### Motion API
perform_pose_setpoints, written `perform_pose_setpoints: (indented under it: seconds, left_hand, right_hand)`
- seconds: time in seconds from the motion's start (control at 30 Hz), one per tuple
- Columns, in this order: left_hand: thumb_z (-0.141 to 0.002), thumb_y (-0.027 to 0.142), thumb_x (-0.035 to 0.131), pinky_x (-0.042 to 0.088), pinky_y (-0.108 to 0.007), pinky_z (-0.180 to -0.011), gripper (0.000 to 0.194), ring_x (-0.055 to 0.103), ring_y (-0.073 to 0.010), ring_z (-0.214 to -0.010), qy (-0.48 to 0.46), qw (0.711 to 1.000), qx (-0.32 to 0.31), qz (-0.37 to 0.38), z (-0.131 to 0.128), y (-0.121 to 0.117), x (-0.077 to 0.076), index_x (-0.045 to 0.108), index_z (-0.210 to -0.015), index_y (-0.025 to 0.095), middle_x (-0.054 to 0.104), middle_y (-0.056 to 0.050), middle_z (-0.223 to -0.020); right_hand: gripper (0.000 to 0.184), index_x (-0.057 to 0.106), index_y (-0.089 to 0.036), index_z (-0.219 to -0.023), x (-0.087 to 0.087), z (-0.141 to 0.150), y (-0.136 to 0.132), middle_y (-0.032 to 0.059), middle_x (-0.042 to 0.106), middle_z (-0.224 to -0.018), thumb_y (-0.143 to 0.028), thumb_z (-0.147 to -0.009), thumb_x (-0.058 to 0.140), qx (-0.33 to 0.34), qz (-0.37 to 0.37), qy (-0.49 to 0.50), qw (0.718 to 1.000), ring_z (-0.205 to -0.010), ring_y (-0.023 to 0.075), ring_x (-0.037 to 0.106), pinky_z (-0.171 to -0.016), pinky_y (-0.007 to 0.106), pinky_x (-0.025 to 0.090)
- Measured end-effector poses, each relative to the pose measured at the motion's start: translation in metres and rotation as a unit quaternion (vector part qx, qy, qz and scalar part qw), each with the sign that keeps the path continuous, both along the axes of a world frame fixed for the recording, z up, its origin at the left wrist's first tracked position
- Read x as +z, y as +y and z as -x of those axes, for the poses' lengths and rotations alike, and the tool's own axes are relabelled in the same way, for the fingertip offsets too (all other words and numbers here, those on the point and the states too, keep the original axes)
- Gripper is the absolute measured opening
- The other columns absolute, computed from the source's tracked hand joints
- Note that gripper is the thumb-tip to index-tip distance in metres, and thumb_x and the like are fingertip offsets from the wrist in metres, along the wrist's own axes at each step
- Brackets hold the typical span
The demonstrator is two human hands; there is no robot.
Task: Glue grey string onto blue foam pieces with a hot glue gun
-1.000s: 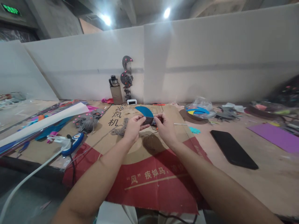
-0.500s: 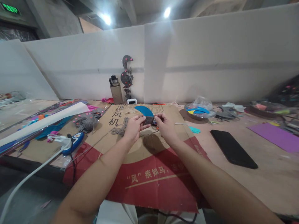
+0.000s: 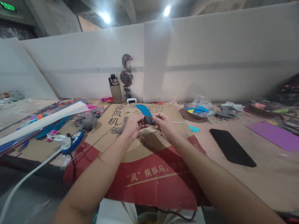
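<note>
Between my hands, above the cardboard, is a curved blue piece (image 3: 144, 110) with a dark grey piece (image 3: 147, 120) at its lower end. My left hand (image 3: 133, 127) is closed, pinching the left side of the dark grey piece. Fingers and thumb of my right hand (image 3: 163, 125) are pressed together at its right edge. Whether the blue and grey parts are joined or merely overlap, I cannot tell. Grey yarn (image 3: 119, 127) lies on the cardboard just behind my left hand.
A flattened cardboard sheet (image 3: 149, 193) covers the table's middle. A black phone (image 3: 232, 147) and a purple sheet (image 3: 274, 134) lie right. Behind stand a bottle (image 3: 115, 90) and a hanging grey crescent decoration (image 3: 126, 76). A blue power strip (image 3: 74, 142) with a white cable sits left.
The blue and grey pieces have turned and shifted slightly left. More of the grey piece's face shows now, and less of the blue. Both hands keep their grip.
</note>
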State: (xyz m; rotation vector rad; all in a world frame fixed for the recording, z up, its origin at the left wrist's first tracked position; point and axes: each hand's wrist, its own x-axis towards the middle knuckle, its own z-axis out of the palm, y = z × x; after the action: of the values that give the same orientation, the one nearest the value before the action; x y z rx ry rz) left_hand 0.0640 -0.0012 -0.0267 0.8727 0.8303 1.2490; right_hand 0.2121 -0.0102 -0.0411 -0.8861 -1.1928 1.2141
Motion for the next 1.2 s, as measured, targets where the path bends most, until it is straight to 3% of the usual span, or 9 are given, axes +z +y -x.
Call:
perform_pose_setpoints:
  seconds: [0.13,0.23,0.37,0.53,0.63,0.73,0.87,1.07,1.2]
  left_hand:
    - [-0.073,0.02,0.064,0.049,-0.021,-0.051,0.01,0.057,-0.0099,-0.057,0.022,0.999,-0.033,0.004,0.003,0.002,0.001,0.06,-0.074,0.011,0.063,-0.004,-0.068]
    - [-0.073,0.019,0.064,0.051,-0.024,-0.055,0.011,0.057,-0.0101,-0.057,0.031,0.999,-0.013,-0.016,0.0,0.001,0.001,0.055,-0.073,0.013,0.06,-0.002,-0.067]
    - [-0.072,0.018,0.064,0.051,-0.026,-0.06,0.015,0.058,-0.0107,-0.063,0.079,0.992,0.033,-0.097,-0.008,-0.001,-0.006,0.051,-0.079,0.016,0.06,-0.001,-0.073]
    - [-0.061,0.007,0.068,0.051,-0.026,-0.074,0.038,0.062,-0.0172,-0.092,0.203,0.958,0.015,-0.2,-0.014,-0.004,-0.014,0.056,-0.096,0.015,0.065,-0.008,-0.099]
    - [-0.068,0.015,0.068,0.052,-0.027,-0.071,0.034,0.064,-0.0169,-0.086,0.232,0.95,0.021,-0.209,-0.015,-0.008,-0.015,0.055,-0.1,0.016,0.066,-0.008,-0.097]
    - [-0.076,0.023,0.064,0.053,-0.028,-0.066,0.022,0.064,-0.0146,-0.072,0.22,0.956,0.041,-0.19,-0.015,-0.01,-0.016,0.056,-0.095,0.016,0.067,-0.005,-0.086]
    - [-0.076,0.022,0.063,0.055,-0.029,-0.069,0.013,0.065,-0.0146,-0.071,0.203,0.962,0.064,-0.174,-0.015,-0.008,-0.017,0.057,-0.086,0.016,0.067,-0.003,-0.078]
    - [-0.077,0.023,0.062,0.055,-0.033,-0.076,0.012,0.065,-0.013,-0.068,0.117,0.984,0.042,-0.126,-0.016,-0.009,-0.012,0.054,-0.082,0.016,0.066,-0.001,-0.072]
    - [-0.076,0.023,0.063,0.056,-0.032,-0.075,0.014,0.064,-0.0123,-0.067,0.082,0.987,0.028,-0.132,-0.017,-0.013,-0.007,0.053,-0.082,0.016,0.065,0.0,-0.071]
  right_hand:
    - [0.027,0.055,-0.02,-0.073,0.001,0.004,-0.004,-0.0048,0.048,-0.066,-0.044,-0.07,0.067,0.015,-0.013,-0.007,1.0,-0.051,0.0059,0.036,-0.046,0.02,0.029]
    - [0.026,0.054,-0.02,-0.072,-0.001,0.006,-0.005,-0.0056,0.046,-0.063,-0.044,-0.072,0.065,-0.009,-0.027,-0.029,0.999,-0.049,0.0063,0.035,-0.046,0.021,0.029]
    - [0.023,0.055,-0.02,-0.074,-0.003,0.007,-0.005,-0.0061,0.045,-0.059,-0.043,-0.075,0.061,-0.055,-0.033,-0.054,0.996,-0.047,0.0071,0.035,-0.047,0.023,0.029]
    - [0.021,0.057,-0.02,-0.073,0.001,0.01,-0.01,-0.0034,0.051,-0.061,-0.041,-0.077,0.058,-0.097,-0.057,-0.113,0.987,-0.053,0.0105,0.042,-0.053,0.025,0.036]
    - [0.019,0.061,-0.02,-0.075,0.003,0.013,-0.013,-0.0007,0.058,-0.067,-0.038,-0.078,0.056,-0.113,-0.08,-0.149,0.979,-0.061,0.0131,0.05,-0.06,0.027,0.042]
    - [0.019,0.063,-0.02,-0.081,0.001,0.015,-0.014,0.0025,0.064,-0.078,-0.037,-0.08,0.055,-0.118,-0.102,-0.172,0.973,-0.071,0.0156,0.057,-0.068,0.03,0.046]
    - [0.017,0.062,-0.02,-0.084,-0.002,0.013,-0.013,0.0049,0.067,-0.085,-0.035,-0.082,0.055,-0.141,-0.135,-0.215,0.957,-0.078,0.0172,0.06,-0.074,0.032,0.048]
    - [0.017,0.059,-0.02,-0.081,-0.004,0.009,-0.012,0.0046,0.066,-0.081,-0.036,-0.083,0.054,-0.143,-0.151,-0.222,0.953,-0.075,0.0175,0.061,-0.073,0.032,0.048]
    - [0.016,0.059,-0.02,-0.082,-0.005,0.009,-0.011,0.0039,0.065,-0.079,-0.036,-0.082,0.055,-0.157,-0.147,-0.217,0.952,-0.073,0.0172,0.059,-0.071,0.032,0.047]
